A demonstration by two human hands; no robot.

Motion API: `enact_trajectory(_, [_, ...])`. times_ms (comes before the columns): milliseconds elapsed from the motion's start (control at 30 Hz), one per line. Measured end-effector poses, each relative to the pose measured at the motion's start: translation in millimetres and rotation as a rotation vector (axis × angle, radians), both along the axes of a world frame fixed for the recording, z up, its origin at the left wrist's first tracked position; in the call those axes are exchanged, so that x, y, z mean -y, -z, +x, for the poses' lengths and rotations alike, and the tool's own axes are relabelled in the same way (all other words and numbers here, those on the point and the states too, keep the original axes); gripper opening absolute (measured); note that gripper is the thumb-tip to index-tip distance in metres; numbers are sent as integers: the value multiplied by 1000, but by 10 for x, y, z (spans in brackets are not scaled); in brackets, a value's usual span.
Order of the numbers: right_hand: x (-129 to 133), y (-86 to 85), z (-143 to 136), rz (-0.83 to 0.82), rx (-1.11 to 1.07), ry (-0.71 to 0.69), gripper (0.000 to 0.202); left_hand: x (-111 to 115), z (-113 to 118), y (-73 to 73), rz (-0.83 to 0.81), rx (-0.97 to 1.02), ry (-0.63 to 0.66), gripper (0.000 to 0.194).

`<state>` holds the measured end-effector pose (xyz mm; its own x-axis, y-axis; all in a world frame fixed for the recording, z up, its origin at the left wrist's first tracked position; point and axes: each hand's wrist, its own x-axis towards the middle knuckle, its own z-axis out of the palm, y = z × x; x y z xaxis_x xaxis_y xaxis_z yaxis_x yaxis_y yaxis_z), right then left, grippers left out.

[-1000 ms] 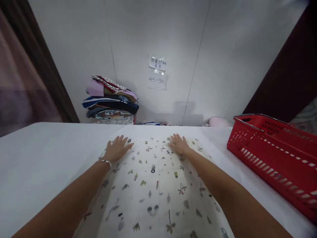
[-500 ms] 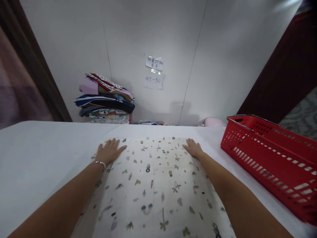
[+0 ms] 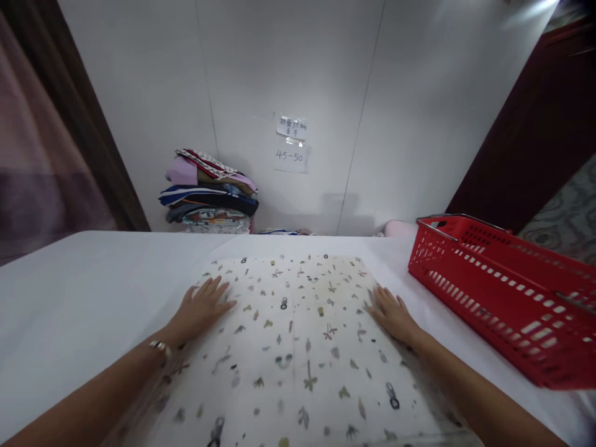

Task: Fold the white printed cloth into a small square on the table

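Spread over the table in front of me is a white cloth printed with small plants and other little motifs. Its far edge lies fairly straight, and the near part runs out of the picture. My left hand rests flat on its left side, fingers stretched out, a silvery bracelet on the wrist. On the opposite side my right hand lies at the cloth's right edge, fingers extended. Neither hand grasps anything.
A red plastic basket with metal handles stands on the right of the white table. Behind the table rises a stack of folded fabrics. Paper notes are taped to the wall. A curtain hangs at the left.
Both hands have slid from the far corners of the cloth towards me and outward along its sides. The far corners now show uncovered. The view has shifted slightly.
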<state>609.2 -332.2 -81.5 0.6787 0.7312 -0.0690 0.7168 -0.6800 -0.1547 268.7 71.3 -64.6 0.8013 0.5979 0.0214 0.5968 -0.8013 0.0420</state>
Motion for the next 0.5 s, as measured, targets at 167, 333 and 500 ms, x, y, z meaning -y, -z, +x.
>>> enact_trajectory(167, [336,35,-219,36,-22,31,66,387,-301,11,-68,-21,6,66])
enact_trajectory(333, [437,-75,-288,95,-74,53,65,574,-433,-236,-82,62,-53,65])
enact_trajectory(500, [1012,51,-581,232,-53,109,62,984,-1120,-215,-44,159,-139,65])
